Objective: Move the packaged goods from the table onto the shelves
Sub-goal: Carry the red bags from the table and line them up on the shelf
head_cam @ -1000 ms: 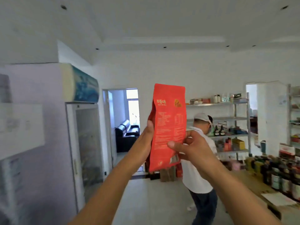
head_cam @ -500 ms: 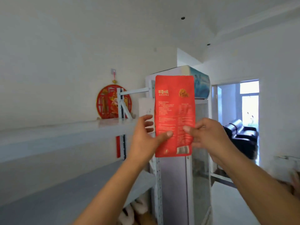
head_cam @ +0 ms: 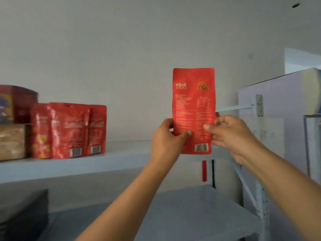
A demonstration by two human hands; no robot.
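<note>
Upper shelf (head_cam: pixel 121 159) sits just below your grips: left grip (head_cam: pixel 166 138) and right grip (head_cam: pixel 231 134) both pinch the red pouch (head_cam: pixel 193 101) low down, long axis upright; shelved pouches (head_cam: pixel 69 129) well left.

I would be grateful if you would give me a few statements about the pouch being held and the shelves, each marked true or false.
1. The left hand and right hand both hold the red pouch upright. True.
2. The red pouch rests on the upper shelf. False: it is held up in front of the shelf.
3. Several shelved pouches, also red, stand on the upper shelf to the left. True.
4. The red pouch touches the shelved pouches. False: a stretch of shelf lies between them.
</note>
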